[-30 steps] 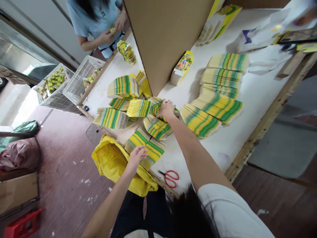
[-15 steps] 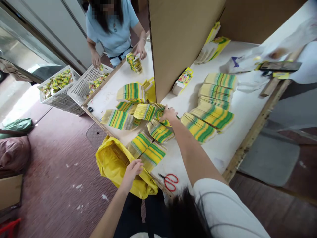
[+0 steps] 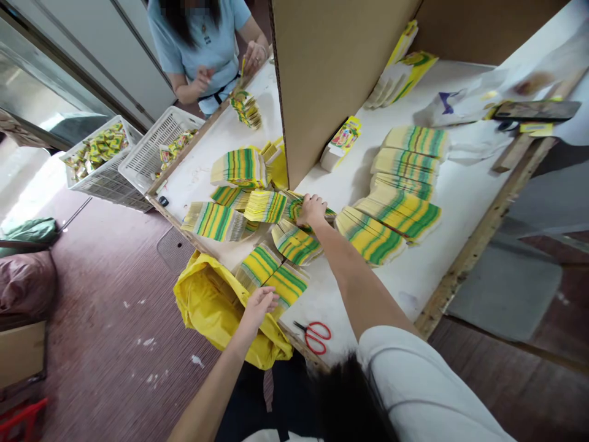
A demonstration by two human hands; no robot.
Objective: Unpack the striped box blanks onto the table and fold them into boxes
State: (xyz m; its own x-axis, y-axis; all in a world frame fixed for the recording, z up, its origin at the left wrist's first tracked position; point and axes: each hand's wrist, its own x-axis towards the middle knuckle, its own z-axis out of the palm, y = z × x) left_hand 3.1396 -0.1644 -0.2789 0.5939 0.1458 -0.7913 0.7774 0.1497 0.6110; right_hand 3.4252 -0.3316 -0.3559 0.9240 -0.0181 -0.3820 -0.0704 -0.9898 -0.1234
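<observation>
My right hand (image 3: 313, 210) reaches over the middle of the table, its fingers curled down over a stack of flattened cartons (image 3: 295, 207); the fingertips are partly hidden. My left hand (image 3: 261, 302) is nearer me with its fingers loosely extended and nothing in them, by a striped yellow-green stack of cartons (image 3: 286, 281). Beneath it, an open yellow bag (image 3: 202, 301) hangs at the table's edge. Another fanned stack (image 3: 294, 240) lies just in front of my right hand. Red-handled scissors (image 3: 316, 336) lie at the near edge.
A tall cardboard panel (image 3: 331, 80) stands on the white table (image 3: 427, 282). Long rows of cartons (image 3: 396, 209) lie to the right, near a phone (image 3: 538, 110). Across the table a co-worker in a blue shirt (image 3: 197, 55) handles cartons beside white baskets (image 3: 151, 147) holding small packets.
My left hand has moved up and right, from over the bag towards the near stack. My right hand stays at the same stack. The co-worker's hands have lifted.
</observation>
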